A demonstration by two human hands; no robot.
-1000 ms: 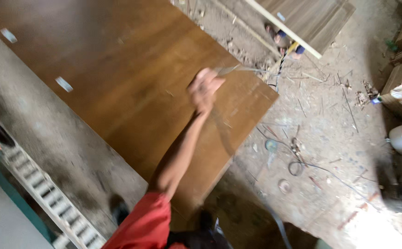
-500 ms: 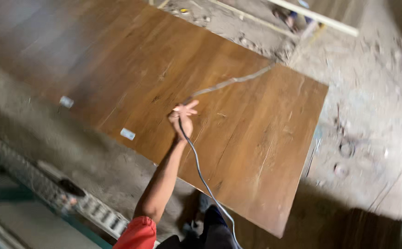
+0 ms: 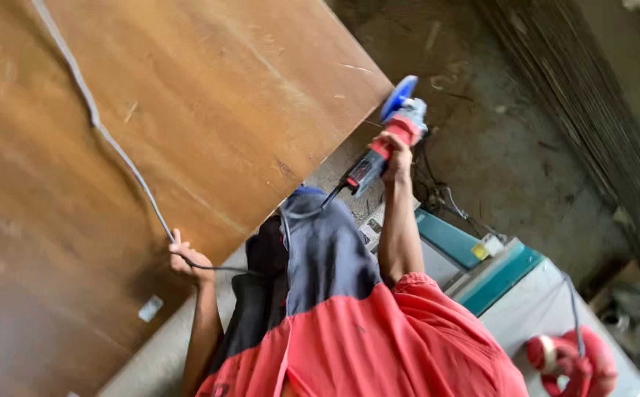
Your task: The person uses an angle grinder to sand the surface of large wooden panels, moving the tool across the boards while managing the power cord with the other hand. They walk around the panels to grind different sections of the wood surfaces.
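A large brown wooden board (image 3: 188,125) lies flat across the left and middle of the view. A grey power cable (image 3: 107,136) runs over it from the top left down to my left hand (image 3: 185,257), which is closed around the cable at the board's near edge. My right hand (image 3: 395,151) grips a red and grey angle grinder (image 3: 382,151) with a blue disc (image 3: 398,95), held in the air just past the board's right corner. My red shirt and dark trousers fill the bottom middle.
The dusty concrete floor (image 3: 496,132) lies to the right of the board. A teal and white machine (image 3: 496,272) stands at the lower right with a red tool (image 3: 573,360) on it. Stacked boards (image 3: 599,110) lean at the far right.
The view has swung round and closer. My left hand still holds the cable, now at the board's edge. My right hand with the grinder has come into view.
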